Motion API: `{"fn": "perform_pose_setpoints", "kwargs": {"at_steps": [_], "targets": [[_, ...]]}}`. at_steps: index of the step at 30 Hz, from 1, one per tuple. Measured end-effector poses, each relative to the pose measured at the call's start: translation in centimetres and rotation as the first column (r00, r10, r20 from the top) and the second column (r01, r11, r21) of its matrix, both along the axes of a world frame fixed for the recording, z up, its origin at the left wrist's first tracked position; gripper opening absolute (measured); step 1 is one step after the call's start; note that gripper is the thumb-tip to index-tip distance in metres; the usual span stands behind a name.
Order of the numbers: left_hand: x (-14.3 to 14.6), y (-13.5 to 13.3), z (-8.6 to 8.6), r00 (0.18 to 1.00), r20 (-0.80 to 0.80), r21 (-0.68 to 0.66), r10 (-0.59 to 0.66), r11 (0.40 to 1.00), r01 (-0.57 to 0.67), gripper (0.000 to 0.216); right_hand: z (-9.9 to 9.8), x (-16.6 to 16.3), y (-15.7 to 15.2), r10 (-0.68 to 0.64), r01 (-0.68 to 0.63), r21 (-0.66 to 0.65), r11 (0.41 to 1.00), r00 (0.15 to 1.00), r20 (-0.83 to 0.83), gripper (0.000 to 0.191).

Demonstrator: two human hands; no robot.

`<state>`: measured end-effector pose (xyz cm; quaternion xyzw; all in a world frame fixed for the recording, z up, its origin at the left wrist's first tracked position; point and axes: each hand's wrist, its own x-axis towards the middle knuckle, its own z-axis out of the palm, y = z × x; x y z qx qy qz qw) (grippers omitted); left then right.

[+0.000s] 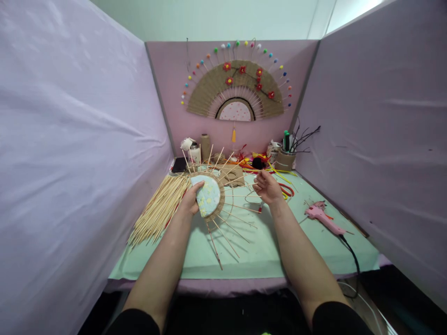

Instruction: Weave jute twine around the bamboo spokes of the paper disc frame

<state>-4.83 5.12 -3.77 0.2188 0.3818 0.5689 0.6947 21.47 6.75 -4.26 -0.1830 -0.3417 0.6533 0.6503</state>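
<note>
My left hand (190, 199) grips a half-round fan base (209, 196) covered in light blue cloth with yellow patches, its thumb lying on the front. A brown twine-wound rim (221, 204) borders the curve, and thin wooden sticks (240, 208) fan out from it. Between some sticks, a thin cord (233, 204) runs in a loose arc. My right hand (268, 187) is up by the stick tips on the right, thumb and fingers pinched together; what they hold is too fine to make out.
A bundle of sticks (159, 209) lies left. On the right rests a pink glue gun (323, 218) with a black cable. Twine spool (205, 145), cardboard piece (232, 176), coloured pipe cleaners (279, 174) and a pot of twigs (285, 159) stand behind. A finished fan (209, 95) hangs on the back panel.
</note>
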Motion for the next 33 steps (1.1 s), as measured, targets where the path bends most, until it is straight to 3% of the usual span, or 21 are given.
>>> {"fn": "perform_pose_setpoints", "kwargs": {"at_steps": [5, 13, 20, 33], "targets": [[-0.2, 0.1, 0.1, 1.0, 0.026, -0.007, -0.013, 1.0, 0.013, 0.035, 0.2, -0.1, -0.4, -0.004, -0.002, 0.043, 0.999, 0.991, 0.133, 0.038], [-0.3, 0.0, 0.6, 0.987, 0.147, 0.01, 0.069, 0.997, -0.072, 0.041, -0.5, -1.2, -0.5, 0.062, -0.05, -0.048, 0.998, 0.95, 0.307, 0.031], [0.1, -0.4, 0.9, 0.98, 0.173, 0.001, 0.096, 0.995, -0.097, 0.039, -1.3, -2.6, -1.6, 0.344, -0.354, -0.086, 0.931, 0.778, 0.526, 0.029], [-0.4, 0.0, 0.6, 0.966, 0.228, 0.033, 0.123, 0.99, -0.134, 0.041, -0.8, -2.8, -1.6, 0.257, -0.246, -0.083, 0.966, 0.868, 0.425, 0.029]]}}
